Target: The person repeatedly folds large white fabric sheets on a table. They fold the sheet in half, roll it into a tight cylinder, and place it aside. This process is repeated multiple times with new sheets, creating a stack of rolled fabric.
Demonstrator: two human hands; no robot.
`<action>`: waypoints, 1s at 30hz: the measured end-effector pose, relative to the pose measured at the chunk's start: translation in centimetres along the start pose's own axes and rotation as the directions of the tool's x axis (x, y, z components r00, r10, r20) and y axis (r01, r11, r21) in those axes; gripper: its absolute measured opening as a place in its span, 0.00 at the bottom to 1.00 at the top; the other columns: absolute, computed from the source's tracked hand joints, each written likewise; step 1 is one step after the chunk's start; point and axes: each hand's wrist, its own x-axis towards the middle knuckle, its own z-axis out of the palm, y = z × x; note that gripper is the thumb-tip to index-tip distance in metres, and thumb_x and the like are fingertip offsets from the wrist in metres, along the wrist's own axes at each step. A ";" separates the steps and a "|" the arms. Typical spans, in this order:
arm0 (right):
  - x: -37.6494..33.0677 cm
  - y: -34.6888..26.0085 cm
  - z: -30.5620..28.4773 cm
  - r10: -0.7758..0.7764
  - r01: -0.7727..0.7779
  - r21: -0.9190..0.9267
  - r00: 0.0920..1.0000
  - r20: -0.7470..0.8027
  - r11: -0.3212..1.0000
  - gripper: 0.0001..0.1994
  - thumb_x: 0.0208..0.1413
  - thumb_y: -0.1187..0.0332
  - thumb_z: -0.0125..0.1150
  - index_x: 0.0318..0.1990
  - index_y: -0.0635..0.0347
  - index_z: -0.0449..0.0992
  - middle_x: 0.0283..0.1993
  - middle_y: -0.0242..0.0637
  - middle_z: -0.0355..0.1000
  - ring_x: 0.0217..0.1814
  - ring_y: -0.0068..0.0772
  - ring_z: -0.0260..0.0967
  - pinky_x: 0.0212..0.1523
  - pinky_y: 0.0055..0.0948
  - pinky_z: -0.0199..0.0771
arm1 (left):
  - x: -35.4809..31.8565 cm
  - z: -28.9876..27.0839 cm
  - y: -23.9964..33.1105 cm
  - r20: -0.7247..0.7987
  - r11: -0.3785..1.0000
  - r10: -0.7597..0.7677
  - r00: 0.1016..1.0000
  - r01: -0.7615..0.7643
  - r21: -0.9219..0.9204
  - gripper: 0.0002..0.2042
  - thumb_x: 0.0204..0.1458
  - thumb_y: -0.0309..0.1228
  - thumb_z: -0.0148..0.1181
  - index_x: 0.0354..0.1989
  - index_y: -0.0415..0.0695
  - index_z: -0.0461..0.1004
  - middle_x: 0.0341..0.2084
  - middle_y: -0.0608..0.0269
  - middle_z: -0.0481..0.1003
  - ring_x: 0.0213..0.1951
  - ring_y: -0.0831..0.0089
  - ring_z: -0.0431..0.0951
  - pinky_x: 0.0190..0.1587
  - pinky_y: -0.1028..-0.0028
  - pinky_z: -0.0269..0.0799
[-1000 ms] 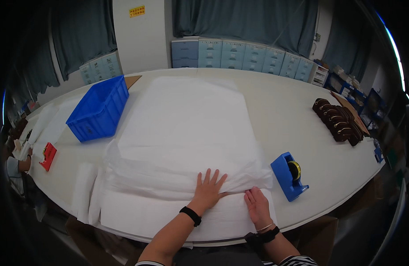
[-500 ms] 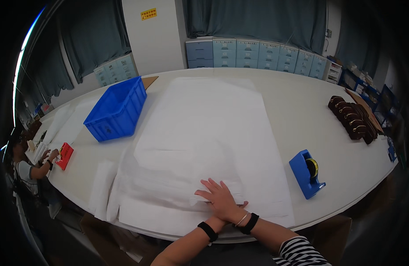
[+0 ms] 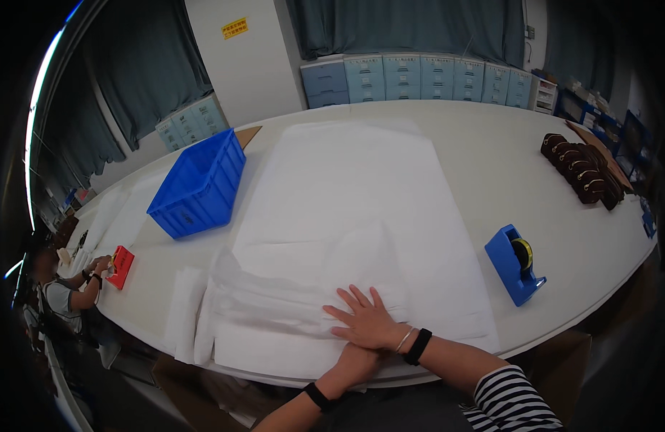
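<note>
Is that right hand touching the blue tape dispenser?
Apart. The head view shows it plainly: the right hand is spread over the white sheets, and a stretch of bare sheet separates it from the blue tape dispenser.

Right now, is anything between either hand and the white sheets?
Nothing visible stands between the right hand and the white sheets: it rests on them, spread open. The left hand is partly covered by the right, so what it touches is hidden. The tape dispenser and blue bin stand off to the sides.
</note>
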 end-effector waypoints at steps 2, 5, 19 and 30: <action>0.5 -0.2 0.6 0.007 -0.006 0.033 1.000 -0.028 0.999 0.28 0.71 0.42 0.37 0.75 0.32 0.57 0.80 0.47 0.46 0.83 0.58 0.35 0.75 0.69 0.31 | -3.2 -4.2 0.2 -0.013 0.978 -0.175 0.985 0.172 -0.119 0.23 0.54 0.31 0.64 0.60 0.42 0.71 0.61 0.49 0.68 0.62 0.50 0.67 0.67 0.58 0.60; 0.6 0.3 1.3 0.012 -0.012 -0.001 0.997 -0.083 1.000 0.27 0.71 0.42 0.35 0.74 0.32 0.58 0.80 0.47 0.47 0.83 0.55 0.36 0.75 0.68 0.30 | -4.7 -6.6 -1.3 -0.547 0.766 -0.639 0.541 0.381 -0.519 0.36 0.53 0.29 0.70 0.70 0.49 0.58 0.65 0.51 0.60 0.65 0.58 0.62 0.65 0.61 0.62; 5.1 -1.9 2.5 -0.091 0.090 -0.017 0.961 -0.259 0.996 0.27 0.56 0.77 0.57 0.65 0.54 0.67 0.75 0.53 0.51 0.79 0.59 0.47 0.65 0.58 0.65 | -1.6 -9.7 -11.3 -0.220 0.180 -0.971 0.099 -0.307 -0.934 0.36 0.50 0.17 0.66 0.68 0.41 0.58 0.58 0.53 0.69 0.58 0.58 0.72 0.60 0.61 0.70; 7.8 -6.4 1.3 0.023 0.005 -0.181 0.988 0.153 0.984 0.43 0.62 0.68 0.56 0.75 0.10 0.41 0.84 0.33 0.34 0.76 0.71 0.48 0.57 0.89 0.55 | -5.1 -10.9 -7.1 -0.432 0.325 -0.865 0.255 -0.371 -0.870 0.32 0.60 0.29 0.64 0.70 0.42 0.54 0.65 0.56 0.64 0.65 0.60 0.65 0.68 0.60 0.61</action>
